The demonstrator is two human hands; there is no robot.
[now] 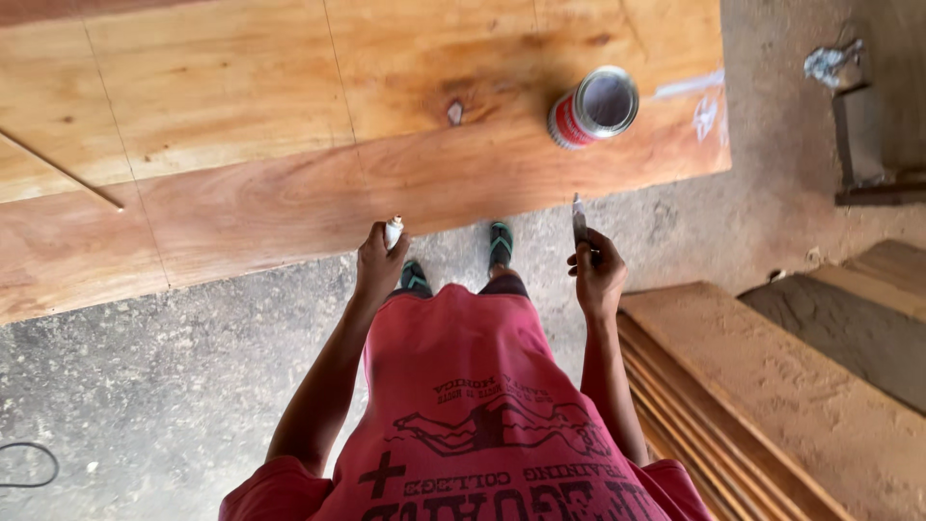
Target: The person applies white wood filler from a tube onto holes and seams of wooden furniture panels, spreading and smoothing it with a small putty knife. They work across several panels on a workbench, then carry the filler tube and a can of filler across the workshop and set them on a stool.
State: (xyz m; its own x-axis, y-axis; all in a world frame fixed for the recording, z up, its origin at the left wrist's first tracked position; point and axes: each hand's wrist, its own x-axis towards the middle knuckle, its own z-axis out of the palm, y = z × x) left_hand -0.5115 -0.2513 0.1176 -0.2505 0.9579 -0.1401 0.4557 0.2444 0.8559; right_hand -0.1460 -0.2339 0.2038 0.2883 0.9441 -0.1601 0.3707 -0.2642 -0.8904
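My left hand (379,259) is closed around a small pale lump of filler (394,232), held near the front edge of a wide wooden board (241,145). My right hand (598,272) grips a narrow putty knife (579,218), blade pointing up, just off the board's edge. An open red-and-white tin (592,107) stands on the board's right part, beyond my right hand. A dark knot (454,112) marks the wood left of the tin. Both hands hover apart, not touching the board.
A thin stick (60,170) lies on the board's left. Stacked dusty planks (772,396) lie on the concrete floor at the right. A dark cable loop (29,465) sits at the lower left. My feet (500,243) stand below the board's edge.
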